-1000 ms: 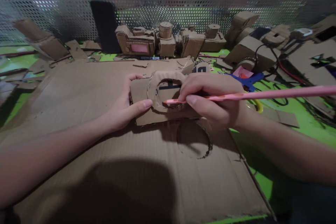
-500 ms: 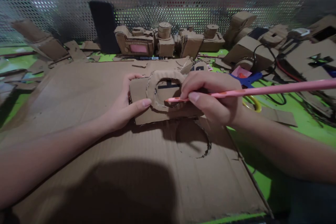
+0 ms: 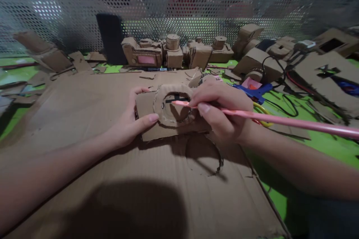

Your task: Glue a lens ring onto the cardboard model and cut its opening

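Left hand (image 3: 131, 119): clamped on the left end of a flat cardboard box (image 3: 146, 108), thumb across its front, box at the centre of the frame.
Right hand (image 3: 224, 108): fingers pinched round a pink pencil (image 3: 280, 120), its long end running out to the right edge.
Pencil tip: right there over the round opening; whether it touches, can't tell.
Cardboard ring (image 3: 174, 89): in place on the box face, its middle cut out, edges rough.
Inside the opening: black markings in view, no cover over it; a fresh pencil line can't be made out.
Cardboard sheet (image 3: 92, 97): spread beneath, with a circular cut (image 3: 203, 157) just below the box.
Upper middle: camera-like cardboard model (image 3: 143, 54), knobs and a pink panel on, looking further along than the box in hand.
Right side: blue tool (image 3: 256, 91), near the right hand.
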Tool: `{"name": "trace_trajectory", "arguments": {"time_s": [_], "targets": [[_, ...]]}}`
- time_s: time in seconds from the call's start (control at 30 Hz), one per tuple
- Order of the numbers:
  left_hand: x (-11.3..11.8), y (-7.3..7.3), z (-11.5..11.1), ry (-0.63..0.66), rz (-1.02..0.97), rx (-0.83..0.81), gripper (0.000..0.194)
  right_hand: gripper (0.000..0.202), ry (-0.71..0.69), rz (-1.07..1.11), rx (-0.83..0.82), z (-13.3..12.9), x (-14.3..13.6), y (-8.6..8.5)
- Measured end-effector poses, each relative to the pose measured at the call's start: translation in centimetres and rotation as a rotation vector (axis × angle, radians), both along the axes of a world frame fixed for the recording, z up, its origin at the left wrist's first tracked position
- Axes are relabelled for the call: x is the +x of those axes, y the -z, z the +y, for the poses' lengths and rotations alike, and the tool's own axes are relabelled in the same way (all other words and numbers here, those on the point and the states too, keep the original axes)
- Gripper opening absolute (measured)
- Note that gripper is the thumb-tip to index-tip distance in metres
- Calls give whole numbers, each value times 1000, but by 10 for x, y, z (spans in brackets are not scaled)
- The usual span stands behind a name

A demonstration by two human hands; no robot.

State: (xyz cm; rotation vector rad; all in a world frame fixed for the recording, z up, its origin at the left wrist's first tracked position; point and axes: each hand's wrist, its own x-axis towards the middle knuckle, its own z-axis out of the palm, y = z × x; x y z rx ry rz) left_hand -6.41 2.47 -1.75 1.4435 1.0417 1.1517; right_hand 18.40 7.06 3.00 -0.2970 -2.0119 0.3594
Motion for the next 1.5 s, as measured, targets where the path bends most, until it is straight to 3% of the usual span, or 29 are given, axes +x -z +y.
{"name": "trace_trajectory", "arguments": {"time_s": [0.13, 0.3, 0.47, 0.6, 0.7, 1.5], "targets": [[2, -3, -1, 8, -3, -20, 71, 12, 51, -100, 79, -3, -2, -4], [4, -6, -2, -13, 17, 3, 69, 15, 89, -18, 110, -4, -3, -3], [6, -8, -2, -13, 38, 16, 69, 13, 107, -112, 108, -5, -2, -4], [4, -7, -2, -31, 47, 31, 68, 17, 120, -3, 119, -4, -4, -2], [3, -5, -2, -1, 41, 19, 68, 16, 106, -48, 124, -4, -4, -2], [2, -4, -2, -3, -11, 13, 63, 15, 142, 66, 46, -4, -4, 2]]}}
